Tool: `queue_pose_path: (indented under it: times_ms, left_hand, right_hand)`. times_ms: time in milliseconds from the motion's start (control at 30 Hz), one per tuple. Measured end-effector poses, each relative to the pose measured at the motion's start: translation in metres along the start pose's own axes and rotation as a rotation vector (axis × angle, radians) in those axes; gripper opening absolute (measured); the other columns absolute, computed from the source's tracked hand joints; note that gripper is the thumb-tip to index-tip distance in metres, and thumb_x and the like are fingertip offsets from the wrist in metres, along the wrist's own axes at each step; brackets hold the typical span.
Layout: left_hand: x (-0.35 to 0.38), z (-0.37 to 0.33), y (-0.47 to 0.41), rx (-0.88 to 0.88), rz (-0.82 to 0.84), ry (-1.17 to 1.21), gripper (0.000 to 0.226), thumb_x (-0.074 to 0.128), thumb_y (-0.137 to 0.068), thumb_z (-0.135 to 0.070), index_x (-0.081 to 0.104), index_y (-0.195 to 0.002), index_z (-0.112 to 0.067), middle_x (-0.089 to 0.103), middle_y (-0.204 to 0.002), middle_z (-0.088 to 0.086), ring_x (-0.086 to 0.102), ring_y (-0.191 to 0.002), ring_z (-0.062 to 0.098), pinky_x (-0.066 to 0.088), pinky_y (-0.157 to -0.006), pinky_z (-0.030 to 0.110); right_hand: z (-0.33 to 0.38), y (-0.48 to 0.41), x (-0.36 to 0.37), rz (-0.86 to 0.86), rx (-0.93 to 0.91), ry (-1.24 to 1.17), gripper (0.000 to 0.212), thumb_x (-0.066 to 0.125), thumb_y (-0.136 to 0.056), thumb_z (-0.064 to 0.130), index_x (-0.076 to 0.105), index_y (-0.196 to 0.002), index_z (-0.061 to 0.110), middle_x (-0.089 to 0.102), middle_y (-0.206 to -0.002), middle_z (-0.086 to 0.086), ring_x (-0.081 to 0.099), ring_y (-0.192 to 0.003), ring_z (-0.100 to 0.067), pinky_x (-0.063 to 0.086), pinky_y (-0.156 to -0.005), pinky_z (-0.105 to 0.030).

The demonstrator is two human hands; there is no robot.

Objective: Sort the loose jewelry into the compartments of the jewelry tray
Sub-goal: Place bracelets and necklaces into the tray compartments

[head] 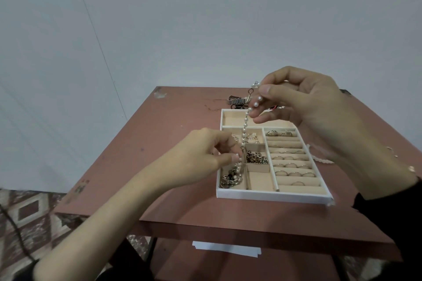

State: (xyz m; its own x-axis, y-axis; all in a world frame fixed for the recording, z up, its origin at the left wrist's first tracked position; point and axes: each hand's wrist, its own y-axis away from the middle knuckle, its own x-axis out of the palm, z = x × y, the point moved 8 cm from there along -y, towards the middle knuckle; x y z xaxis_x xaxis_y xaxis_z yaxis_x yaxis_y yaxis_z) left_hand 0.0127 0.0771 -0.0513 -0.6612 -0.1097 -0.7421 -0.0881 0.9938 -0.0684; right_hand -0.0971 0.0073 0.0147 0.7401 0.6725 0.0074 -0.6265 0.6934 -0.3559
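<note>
The right hand point(303, 102) pinches the top of the pearl chain point(244, 128), high over the tray point(269, 195). The left hand point(205, 155) pinches it lower down, thumb and fingertips closed on the beads just above the near-left compartment point(230, 180). The strand runs taut between them, its tail in among the dark chains there. Best play now, probably: lower the right hand slowly, let the left feed the beads down in coils, and keep clear of the divider. Rings point(294, 165) line the right-side rolls. Loose pieces point(237, 101) lie behind the tray on the scuffed reddish table point(173, 125). Pale wall behind, patterned floor point(34, 210) at left, white paper point(226, 250) on the lower shelf.
</note>
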Motion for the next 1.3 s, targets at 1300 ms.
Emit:
queue_pose_path:
  times_ms: [1300]
  left_hand:
    - [0.009,-0.032,-0.049,0.11,-0.143,0.188,0.011,0.06,-0.087,-0.019,0.068,-0.091,-0.026,0.066,-0.084,-0.011,0.058,-0.076,0.0,0.044,-0.061,0.009]
  right_hand:
    - [-0.046,0.035,-0.047,0.071,0.013,0.926,0.006,0.066,-0.083,0.023,0.071,-0.085,0.027,0.064,-0.081,0.007,0.055,-0.076,-0.005,0.041,-0.065,-0.014]
